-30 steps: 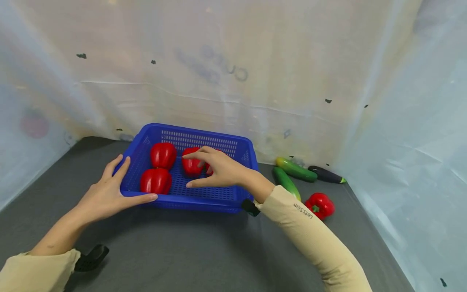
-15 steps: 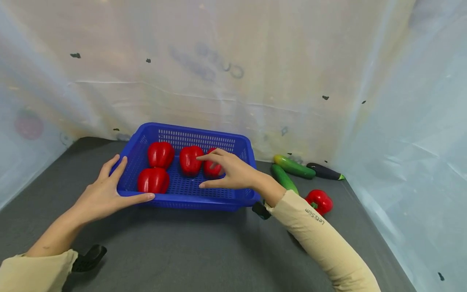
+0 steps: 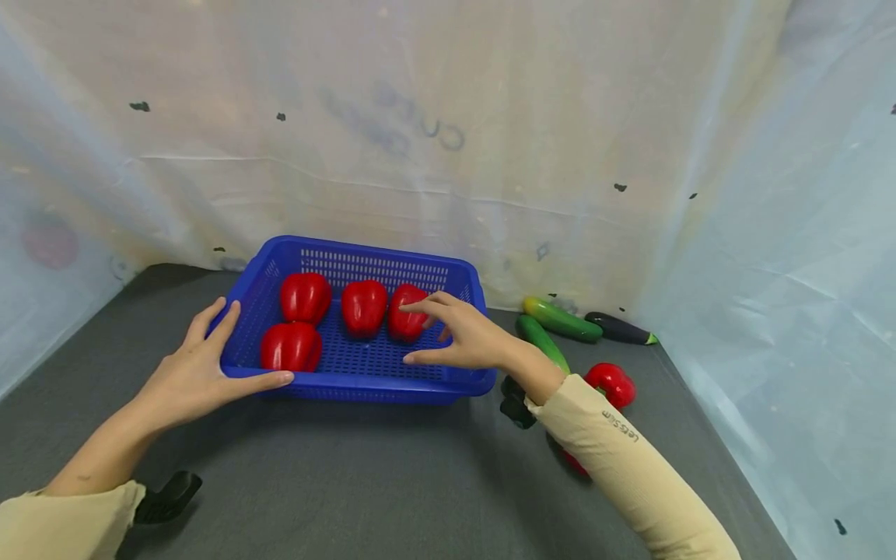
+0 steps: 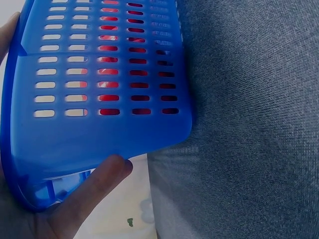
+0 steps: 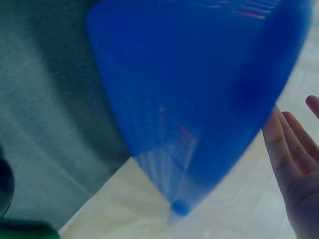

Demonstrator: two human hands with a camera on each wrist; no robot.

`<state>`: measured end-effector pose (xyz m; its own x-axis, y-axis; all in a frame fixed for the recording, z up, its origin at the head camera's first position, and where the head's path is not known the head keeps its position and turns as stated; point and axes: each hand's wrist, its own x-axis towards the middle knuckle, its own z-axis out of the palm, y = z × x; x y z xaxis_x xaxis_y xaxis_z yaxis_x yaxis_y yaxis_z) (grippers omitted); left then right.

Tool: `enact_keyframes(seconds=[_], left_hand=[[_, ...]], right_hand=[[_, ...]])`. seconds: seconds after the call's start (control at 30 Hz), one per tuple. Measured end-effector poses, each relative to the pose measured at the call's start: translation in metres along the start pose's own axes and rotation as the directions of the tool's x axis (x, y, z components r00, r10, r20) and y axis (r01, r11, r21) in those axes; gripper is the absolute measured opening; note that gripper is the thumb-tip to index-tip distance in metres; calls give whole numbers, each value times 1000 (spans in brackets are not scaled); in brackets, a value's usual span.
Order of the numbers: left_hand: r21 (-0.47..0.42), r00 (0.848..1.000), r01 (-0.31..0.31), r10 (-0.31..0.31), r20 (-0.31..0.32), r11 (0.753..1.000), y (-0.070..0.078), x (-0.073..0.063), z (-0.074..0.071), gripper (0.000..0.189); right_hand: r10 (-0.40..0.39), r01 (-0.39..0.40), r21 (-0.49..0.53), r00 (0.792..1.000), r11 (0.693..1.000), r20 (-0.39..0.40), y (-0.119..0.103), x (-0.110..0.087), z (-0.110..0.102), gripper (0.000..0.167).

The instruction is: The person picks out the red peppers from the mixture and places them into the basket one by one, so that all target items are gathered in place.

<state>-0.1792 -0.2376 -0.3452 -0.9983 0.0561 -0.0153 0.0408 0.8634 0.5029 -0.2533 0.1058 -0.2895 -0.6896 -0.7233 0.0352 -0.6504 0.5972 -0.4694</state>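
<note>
A blue plastic basket (image 3: 392,386) with slotted walls holds several red bell peppers, two at its left and two farther right. My left hand (image 3: 192,377) grips the basket's front-left corner, thumb along the front rim and fingers over the left side. In the left wrist view, one of its digits (image 4: 97,191) lies against the wall by the corner. Over the basket's right part hovers my right hand (image 3: 465,334), fingers loosely bent and thumb apart, holding nothing. Its fingers overlap the rightmost bell pepper (image 3: 404,315). The right wrist view shows the basket blurred.
Right of the basket on the dark cloth lie two cucumbers (image 3: 565,320), an eggplant (image 3: 620,328) and another red bell pepper (image 3: 612,383). A red thing (image 3: 575,463) is mostly hidden by the right sleeve. Plastic sheeting (image 3: 448,202) hangs behind and at both sides.
My right hand has drawn back to the right from above the middle peppers, uncovering more of the two right-hand ones. The left hand keeps its hold on the basket.
</note>
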Motion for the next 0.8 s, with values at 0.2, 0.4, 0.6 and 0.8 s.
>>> enact_keyframes(seconds=[0.2,0.4,0.6,0.8], left_hand=[[0,1000,-5,5,5,1000,0,0,0,123],[-1,1000,-4,4,7,1000,0,-1,0,123],[1,1000,-6,6,3,1000,1,-1,0,123],[7,1000,-4,4,2,1000,1,-1,-1,124]], right_hand=[[15,-16,-44,1000,999,-19,7,-12,-5,66],[32,-35,-58,999,998,-40,13,-24,-10,64],[53,-57,-47,995,997,-84,21,-36,-19,62],[75,-80,-34,991,996,-112,28,-46,-23,63]])
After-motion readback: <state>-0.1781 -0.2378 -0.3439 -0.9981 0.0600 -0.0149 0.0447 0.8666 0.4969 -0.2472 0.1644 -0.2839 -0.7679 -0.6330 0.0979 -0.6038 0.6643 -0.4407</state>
